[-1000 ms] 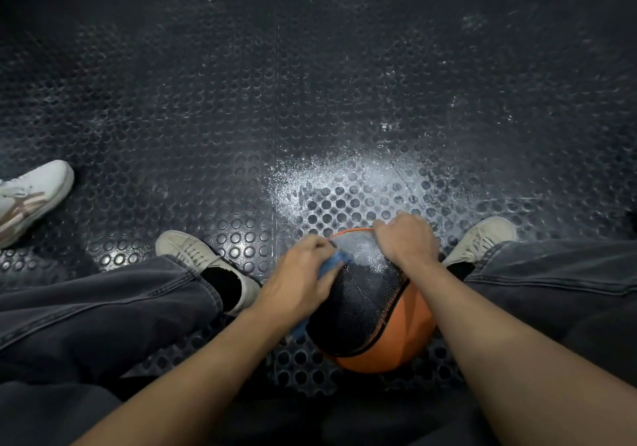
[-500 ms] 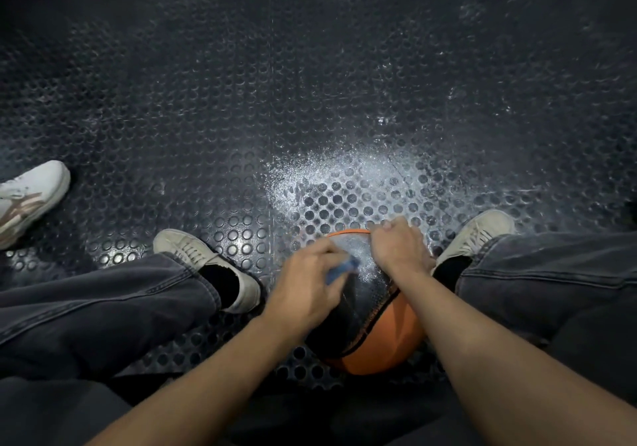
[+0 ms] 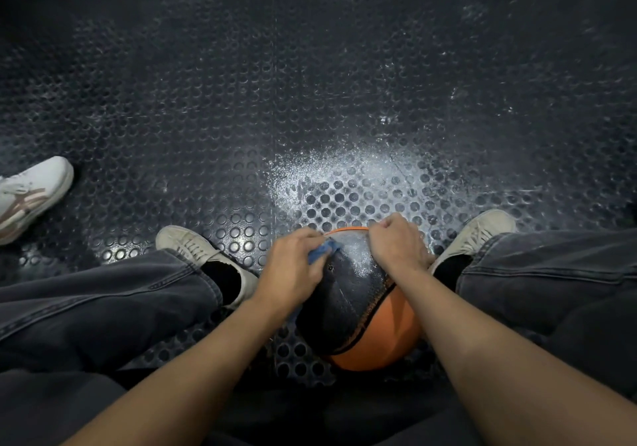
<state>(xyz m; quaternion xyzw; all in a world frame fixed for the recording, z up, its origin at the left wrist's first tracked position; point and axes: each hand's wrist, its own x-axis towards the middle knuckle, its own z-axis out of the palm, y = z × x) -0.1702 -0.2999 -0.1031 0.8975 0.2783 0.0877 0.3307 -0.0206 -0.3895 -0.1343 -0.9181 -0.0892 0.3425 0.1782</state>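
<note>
Head view: the basketball (image 3: 358, 304) sits on the studded rubber floor (image 3: 206, 100) between the person's shoes, near the bottom centre of the scene. Over the last second the left hand (image 3: 293, 273) has slid from the ball's left flank up to its far top. Its grip is closed on a blue cloth (image 3: 322, 252), which is pressed against the black panel. The right hand (image 3: 396, 244) has stayed put, its grip curled over the ball's far right top to steady it. The wipe seems mid-stroke, with the shiny upper panel covered and the orange near side probably still to do.
</note>
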